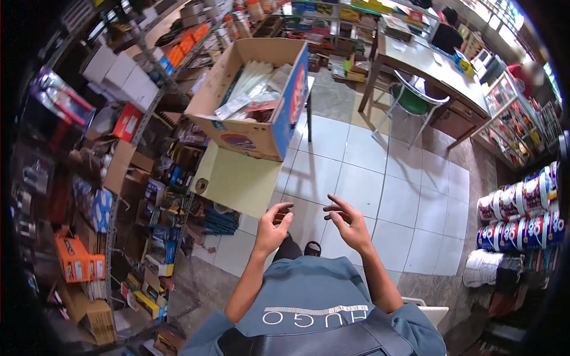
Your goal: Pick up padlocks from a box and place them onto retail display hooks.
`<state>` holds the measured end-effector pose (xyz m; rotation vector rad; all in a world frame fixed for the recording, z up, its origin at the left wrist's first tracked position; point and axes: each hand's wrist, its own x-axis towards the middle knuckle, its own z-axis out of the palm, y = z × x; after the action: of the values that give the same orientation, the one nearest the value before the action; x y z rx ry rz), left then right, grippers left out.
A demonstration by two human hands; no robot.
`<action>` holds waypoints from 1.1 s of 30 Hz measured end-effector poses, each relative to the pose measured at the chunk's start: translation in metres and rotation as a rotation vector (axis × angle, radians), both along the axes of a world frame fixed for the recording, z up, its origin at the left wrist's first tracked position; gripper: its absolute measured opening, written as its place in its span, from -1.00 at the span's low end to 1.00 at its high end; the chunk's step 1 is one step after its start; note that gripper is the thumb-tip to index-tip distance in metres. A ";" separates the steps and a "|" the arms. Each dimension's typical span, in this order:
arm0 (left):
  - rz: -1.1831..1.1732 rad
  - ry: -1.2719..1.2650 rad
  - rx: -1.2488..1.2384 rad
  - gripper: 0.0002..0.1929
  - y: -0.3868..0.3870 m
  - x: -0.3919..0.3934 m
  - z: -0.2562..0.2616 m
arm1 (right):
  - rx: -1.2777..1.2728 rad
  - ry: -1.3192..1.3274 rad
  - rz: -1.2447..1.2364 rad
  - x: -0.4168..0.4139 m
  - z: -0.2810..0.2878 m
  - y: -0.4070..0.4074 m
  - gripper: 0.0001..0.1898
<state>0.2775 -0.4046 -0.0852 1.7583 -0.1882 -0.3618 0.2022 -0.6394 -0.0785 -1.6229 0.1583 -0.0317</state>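
Note:
My left hand (274, 224) is raised in front of my torso with its fingers curled and apart, holding nothing. To its right, my right hand (349, 221) hovers over the tiled floor, also with nothing in it. Beyond my left hand stands a pale yellow table (240, 178) with a roll of brown tape (201, 185) near its left edge. On the table sits a large cardboard box (240, 139), its top uncovered. Inside lie a bundle of whitish strips (254, 80) and clear plastic packets (240, 104). Neither hand touches the box or the table.
Crowded metal shelves (133, 138) with boxes run along the left. A green chair (409, 100) stands by a long desk (414, 55), and a person (449, 38) is behind it. Stacked paint buckets (519, 231) and a glass display case (505, 95) are at the right.

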 end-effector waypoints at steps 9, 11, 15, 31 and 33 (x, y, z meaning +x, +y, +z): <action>-0.121 -0.038 0.002 -0.72 -0.058 0.079 -0.001 | 0.085 0.036 -0.156 0.043 -0.021 -0.028 -0.51; -0.059 -0.081 -0.083 -0.74 -0.064 0.100 -0.007 | 0.056 0.036 -0.154 0.065 -0.015 -0.033 -0.51; 0.021 -0.134 -0.114 -0.77 -0.073 0.148 0.033 | 0.006 0.022 -0.129 0.122 0.002 -0.047 -0.51; 0.335 -0.258 -0.096 -0.80 -0.026 0.306 0.077 | -0.136 -0.314 0.247 0.383 0.070 -0.056 -0.70; 0.407 -0.257 -0.059 -0.81 -0.031 0.308 0.081 | -0.201 -0.382 0.328 0.416 0.069 -0.058 -0.71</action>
<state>0.5857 -0.4356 -0.0045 1.7310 -0.0204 0.1629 0.6178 -0.6973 -0.0099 -1.7930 -0.4167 -0.1075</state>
